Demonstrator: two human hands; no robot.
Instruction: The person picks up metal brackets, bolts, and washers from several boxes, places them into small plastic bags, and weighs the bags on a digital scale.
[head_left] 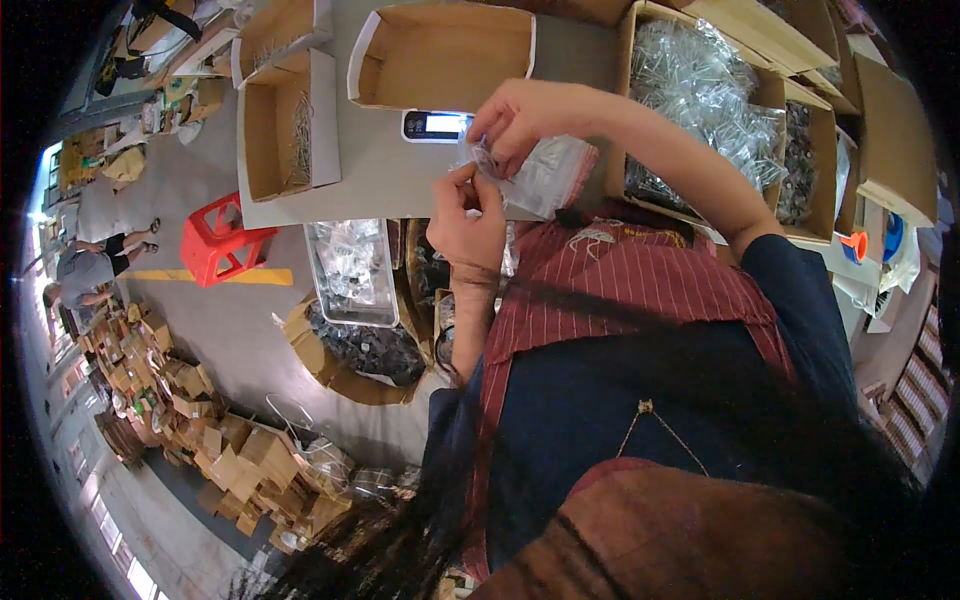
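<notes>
Over the near edge of the grey table, my left hand (468, 225) and my right hand (520, 122) meet at a small clear plastic bag (482, 158). Thumb and forefinger of the left hand pinch its lower side. The right hand's fingers curl closed around its upper side; what the bag contains is too small to make out. Just right of both hands lies a pile of clear zip bags (558, 172) with red edges. Behind them, a small device with a lit display (435, 125) is partly covered by my right hand.
An open cardboard tray (440, 55) stands at the back. A cardboard box (290, 130) with thin metal pieces is at left. Boxes of clear packets (695, 100) stand at right. Below the table edge are a metal tray (352, 270) of packets and a red stool (225, 240).
</notes>
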